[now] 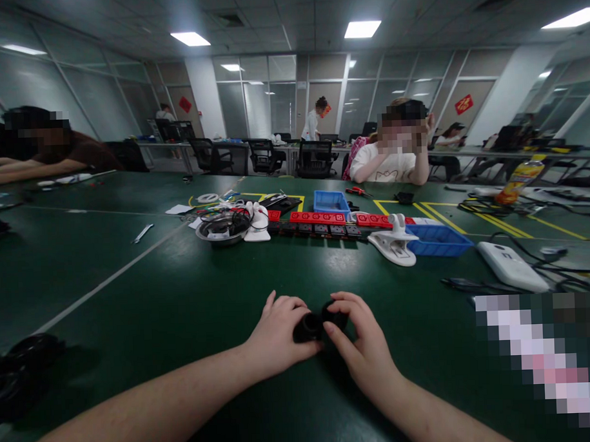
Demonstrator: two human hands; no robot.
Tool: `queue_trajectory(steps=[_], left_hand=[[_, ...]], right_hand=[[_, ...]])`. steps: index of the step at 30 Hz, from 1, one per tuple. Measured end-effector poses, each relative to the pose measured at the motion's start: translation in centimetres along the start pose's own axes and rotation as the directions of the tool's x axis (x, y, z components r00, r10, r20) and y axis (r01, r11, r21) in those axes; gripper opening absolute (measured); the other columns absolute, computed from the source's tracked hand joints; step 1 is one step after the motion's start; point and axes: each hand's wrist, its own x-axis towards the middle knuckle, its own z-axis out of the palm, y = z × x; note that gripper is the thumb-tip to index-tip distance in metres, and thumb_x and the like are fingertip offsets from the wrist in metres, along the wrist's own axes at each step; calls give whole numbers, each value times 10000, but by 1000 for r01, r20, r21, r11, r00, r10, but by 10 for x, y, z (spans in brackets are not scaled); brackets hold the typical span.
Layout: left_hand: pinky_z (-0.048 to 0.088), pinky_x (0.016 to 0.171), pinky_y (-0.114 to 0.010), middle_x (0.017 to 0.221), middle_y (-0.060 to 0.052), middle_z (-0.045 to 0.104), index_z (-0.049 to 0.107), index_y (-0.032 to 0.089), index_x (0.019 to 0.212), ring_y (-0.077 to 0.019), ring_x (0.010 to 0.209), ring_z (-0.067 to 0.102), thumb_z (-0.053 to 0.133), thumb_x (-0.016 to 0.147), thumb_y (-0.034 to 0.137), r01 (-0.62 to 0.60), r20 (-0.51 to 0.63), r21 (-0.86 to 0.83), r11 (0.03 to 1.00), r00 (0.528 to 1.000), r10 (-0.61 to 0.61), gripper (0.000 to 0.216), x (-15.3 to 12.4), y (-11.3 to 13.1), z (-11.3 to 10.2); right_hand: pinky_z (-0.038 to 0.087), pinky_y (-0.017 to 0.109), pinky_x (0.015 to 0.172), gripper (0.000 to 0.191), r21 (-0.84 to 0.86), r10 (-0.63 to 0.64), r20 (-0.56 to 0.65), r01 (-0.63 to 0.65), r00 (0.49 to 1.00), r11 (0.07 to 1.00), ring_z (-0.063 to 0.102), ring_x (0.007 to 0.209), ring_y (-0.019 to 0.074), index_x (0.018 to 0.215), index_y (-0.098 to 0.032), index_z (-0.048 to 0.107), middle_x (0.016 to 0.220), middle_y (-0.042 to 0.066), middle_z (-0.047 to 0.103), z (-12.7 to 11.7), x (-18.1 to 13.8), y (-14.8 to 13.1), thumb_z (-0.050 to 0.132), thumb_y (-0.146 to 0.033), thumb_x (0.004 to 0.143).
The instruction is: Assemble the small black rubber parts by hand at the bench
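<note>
Centrally, a metal bowl (223, 241) holds a tangle of dark wires (234, 220) and small bits. Two blue trays, one (332, 209) just behind the red sockets (319, 217), the other (441, 247) right of centre, have contents too shadowed to read. At the lower middle of the frame, the left hand (279, 328) is wrapped around a black hollow piece (306, 328), while the right hand (364, 331) pinches a black round piece (336, 315) just beside it. Fingers partly hide both, so I cannot tell whether they join. A black bundle (26, 366) is cut off at the left edge; blocky blur covers the lower right. The green table (220, 281) bears pale lines and yellow tape (498, 221). Beyond sit a person (390, 161), office chairs (315, 159) and glass partitions (266, 99).
</note>
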Motion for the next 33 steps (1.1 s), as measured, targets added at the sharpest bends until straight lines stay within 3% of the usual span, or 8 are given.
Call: queue_trajectory(steps=[5, 7, 11, 13, 17, 20, 29, 33], left_hand=[[127, 1033, -572, 1150, -72, 504, 587, 228, 992, -279, 1156, 403, 590, 734, 480, 129, -51, 94, 987, 991, -124, 361, 2, -6, 0], [135, 1039, -563, 1261, -101, 436, 548, 225, 1097, -295, 1232, 322, 563, 748, 508, 160, -49, 114, 981, 987, -155, 449, 2, -8, 1], [136, 1055, -542, 1365, -118, 347, 447, 203, 1241, -287, 1289, 249, 485, 764, 600, 158, -7, 137, 978, 987, -159, 622, 2, -11, 4], [129, 1057, -543, 1394, -116, 311, 410, 201, 1276, -292, 1302, 224, 478, 729, 661, 148, 17, 149, 978, 988, -152, 718, 2, -12, 5], [123, 1063, -535, 1417, -126, 268, 346, 178, 1324, -298, 1315, 193, 555, 646, 676, 144, 39, 174, 974, 987, -153, 867, 3, -14, 7], [131, 1062, -530, 1419, -125, 264, 355, 178, 1318, -294, 1316, 192, 577, 638, 649, 138, 30, 182, 974, 989, -146, 857, 3, -16, 9], [122, 1056, -537, 1401, -126, 304, 419, 191, 1271, -296, 1309, 211, 584, 653, 603, 132, 39, 170, 976, 989, -141, 761, 3, -13, 7], [118, 1050, -552, 1397, -128, 312, 405, 188, 1279, -305, 1306, 210, 565, 672, 597, 121, 42, 163, 979, 991, -129, 749, 2, -13, 6]], right_hand=[[416, 417, 867, 118, 23, 146, 47, -148, 988, 989, 512, 1009, 234, 672, -184, 498, 1027, 87, 543, 2, 3, 7, 575, -227, 751], [415, 433, 872, 31, -2, 205, 113, -206, 972, 979, 524, 998, 232, 756, -183, 517, 1025, 89, 560, 4, 2, 11, 544, -198, 756], [347, 517, 941, 339, -133, 276, 133, -259, 952, 957, 514, 1036, 241, 1110, -163, 467, 1081, 104, 560, 10, -2, 21, 451, -138, 772], [310, 532, 974, 390, -153, 256, 111, -238, 960, 959, 479, 1097, 245, 1173, -164, 433, 1147, 110, 533, 11, -3, 24, 428, -146, 783], [357, 505, 952, 391, -140, 178, 87, -165, 980, 976, 459, 1116, 248, 1175, -181, 434, 1182, 110, 506, 10, -3, 22, 459, -202, 786], [362, 514, 943, 370, -158, 136, 123, -116, 983, 981, 453, 1110, 255, 1152, -174, 450, 1170, 118, 500, 8, -3, 15, 482, -229, 787], [171, 617, 1008, 334, -348, -59, 220, 135, 974, 928, 357, 1204, 286, 1112, -178, 499, 1223, 128, 462, -2, -2, -12, 501, -188, 778], [167, 608, 1016, 337, -436, -19, 324, 167, 946, 884, 353, 1214, 293, 1094, -207, 541, 1238, 96, 482, -11, 12, -43, 537, -187, 758]])
